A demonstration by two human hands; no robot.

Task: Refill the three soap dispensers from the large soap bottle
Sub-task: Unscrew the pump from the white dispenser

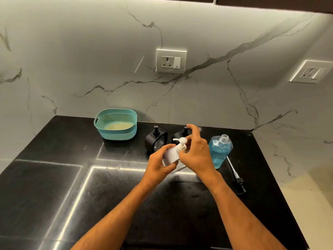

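My left hand (158, 164) grips the body of a white soap dispenser (171, 155) held above the black counter. Its white pump head (181, 142) is between the fingers of my right hand (195, 153), which pinches the pump collar. Behind stand two black square dispensers: one (155, 139) in full view, the other (180, 135) partly hidden by my right hand. The large clear soap bottle (219, 150) with blue liquid stands uncapped to the right. Its black pump with a long tube (236, 175) lies on the counter beside it.
A teal perforated basket (116, 124) sits at the back left of the black counter (54, 186). The marble wall behind carries two sockets (171, 60). The counter's right edge (275, 177) drops to a pale floor.
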